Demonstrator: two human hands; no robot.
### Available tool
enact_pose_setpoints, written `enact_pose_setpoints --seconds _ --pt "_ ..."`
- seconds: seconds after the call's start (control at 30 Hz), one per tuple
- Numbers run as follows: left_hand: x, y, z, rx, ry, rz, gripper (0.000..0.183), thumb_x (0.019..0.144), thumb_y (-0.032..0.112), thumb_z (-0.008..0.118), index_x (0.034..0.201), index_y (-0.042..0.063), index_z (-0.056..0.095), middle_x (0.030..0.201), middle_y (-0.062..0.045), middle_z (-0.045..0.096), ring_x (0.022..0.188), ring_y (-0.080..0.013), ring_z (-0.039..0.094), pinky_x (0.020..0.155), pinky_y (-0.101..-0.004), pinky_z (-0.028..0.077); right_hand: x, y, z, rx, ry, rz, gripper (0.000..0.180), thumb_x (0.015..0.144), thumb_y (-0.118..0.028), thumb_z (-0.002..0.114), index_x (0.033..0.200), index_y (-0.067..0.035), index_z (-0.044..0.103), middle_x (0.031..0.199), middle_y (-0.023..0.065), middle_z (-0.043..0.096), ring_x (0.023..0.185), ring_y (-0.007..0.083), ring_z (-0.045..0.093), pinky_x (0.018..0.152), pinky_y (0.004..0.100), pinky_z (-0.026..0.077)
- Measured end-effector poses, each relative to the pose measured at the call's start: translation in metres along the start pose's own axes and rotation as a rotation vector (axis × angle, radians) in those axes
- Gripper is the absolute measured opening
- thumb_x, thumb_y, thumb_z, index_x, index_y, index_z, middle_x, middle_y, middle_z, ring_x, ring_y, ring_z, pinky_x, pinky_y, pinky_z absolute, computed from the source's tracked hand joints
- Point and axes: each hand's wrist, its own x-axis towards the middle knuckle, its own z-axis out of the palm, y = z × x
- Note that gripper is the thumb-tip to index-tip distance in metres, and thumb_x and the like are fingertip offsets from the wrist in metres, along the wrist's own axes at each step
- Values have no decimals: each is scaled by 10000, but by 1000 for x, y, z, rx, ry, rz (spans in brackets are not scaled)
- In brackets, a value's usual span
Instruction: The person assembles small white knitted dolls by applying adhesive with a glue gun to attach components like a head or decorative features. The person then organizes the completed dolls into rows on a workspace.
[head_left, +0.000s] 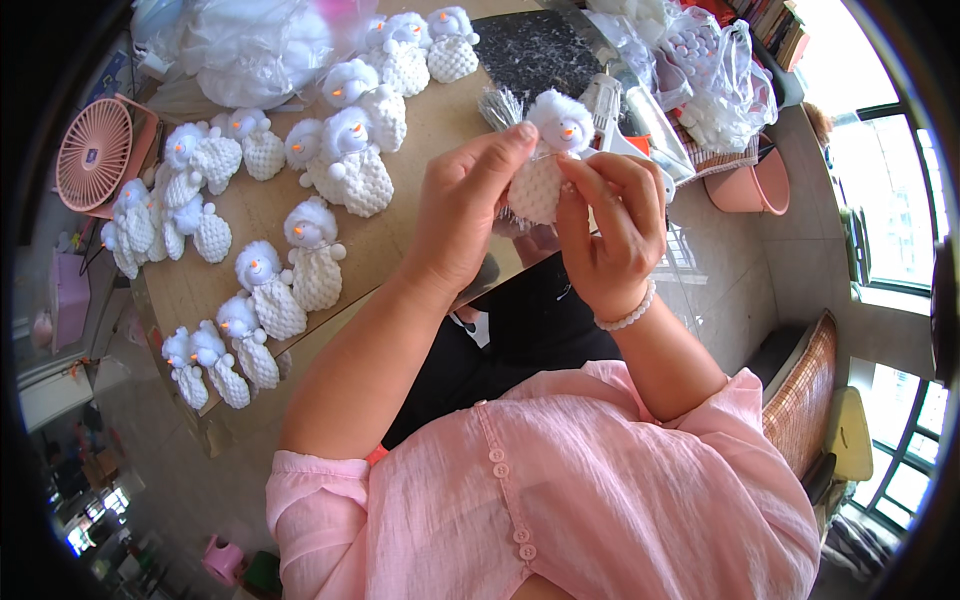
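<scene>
Between my hands is a small white snowman doll (537, 187) with a fluffy hat, an orange nose and a knitted body. My left hand (480, 195) grips its left side, thumb near the hat. With thumb and fingertips my right hand (611, 217), a beaded bracelet at its wrist, pinches the doll's right side below the head. Behind the doll a bundle of silvery strands (501, 109) shows, partly hidden. A white glue gun (606, 105) lies just beyond my right hand. Many similar snowman dolls (358, 176) lie in loose groups on the table at the left.
A pink fan (95, 155) stands at the table's left edge. Large plastic bags of white stuffing (251, 56) lie at the back. A dark marbled slab (532, 56) rests on the table (427, 142). On the right are bags of white pieces (720, 82) and a pink bin (750, 180).
</scene>
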Motion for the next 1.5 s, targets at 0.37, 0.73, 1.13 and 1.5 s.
enact_pose_setpoints --seconds 0.37,0.73,1.13,1.5 --pt "2 -9 -2 140 36 32 172 881 146 627 922 -19 656 763 6 635 656 -19 544 566 -177 440 15 17 -27 97 -171 336 276 737 -7 628 1010 -27 663 983 126 608 827 236 607 722 320 499" --pt "6 -12 -3 224 107 175 184 871 126 634 903 -55 650 747 -8 645 645 -22 538 568 -194 446 7 66 -39 -412 -631 283 384 713 -124 600 1069 14 567 1104 156 583 1063 322 532 920 388 429" --pt "7 -7 -6 440 225 275 211 870 151 628 915 -54 646 702 -10 637 604 -33 523 532 -208 433 7 18 -66 493 -482 517 176 768 -45 707 915 31 650 808 71 676 633 121 610 609 238 482" --pt "8 -7 -8 490 239 287 235 858 171 634 943 -48 653 738 -38 668 647 -56 570 602 -231 469 7 17 -57 310 -537 407 144 714 -104 742 786 -22 649 671 79 620 539 202 585 513 298 451"
